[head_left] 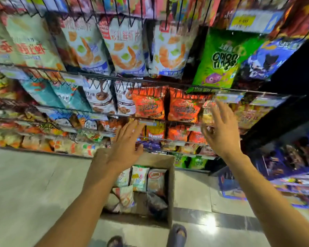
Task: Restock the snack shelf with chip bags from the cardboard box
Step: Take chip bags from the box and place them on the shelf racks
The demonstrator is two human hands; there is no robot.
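Tiled floor (25, 175) carries the cardboard box (170, 193) at 6 o'clock of your left grip (125, 148), nearer than right grip (221, 134); both spread, empty.

Bare forearms (89, 202); grey open-toe slippers (177, 235) on feet

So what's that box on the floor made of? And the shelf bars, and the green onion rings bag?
The box looks like plain brown cardboard, with dull, matte walls. The shelf bars look like thin metal wire with a black coating, bent into zigzags. The green bag is probably thin plastic film: it is puffy and brightly printed, but the blur hides how glossy it is.
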